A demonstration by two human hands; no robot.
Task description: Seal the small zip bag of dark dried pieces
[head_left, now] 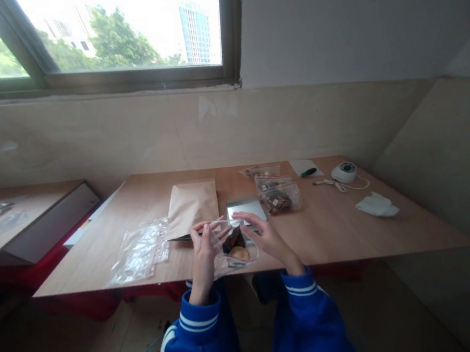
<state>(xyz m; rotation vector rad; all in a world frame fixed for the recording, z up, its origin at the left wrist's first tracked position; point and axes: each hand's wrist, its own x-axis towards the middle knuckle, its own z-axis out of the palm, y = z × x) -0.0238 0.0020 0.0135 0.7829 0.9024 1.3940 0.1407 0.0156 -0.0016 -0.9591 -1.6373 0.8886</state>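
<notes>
Fingers of both hands pinch the top edge of a small clear plastic zip bag (235, 250). The left hand (203, 251) holds the left end of the edge and the right hand (265, 235) holds the right end, with fingers closed on the plastic. Inside the bag sit a round yellow-brown piece and some dark bits. The bag is at the near edge of the light brown wooden table (331, 227), right in front of the person.

Just behind the bag lies a flat silver tray (245, 206). Beside it, to the left, is a tan paper envelope (190, 204). Further left is a heap of empty clear bags (139, 250). To the right of the tray lie filled clear bags with dark things inside (278, 196). Well off to the right are a green pen (308, 172), a round white device with a cord (343, 172) and a crumpled white cloth (376, 205).
</notes>
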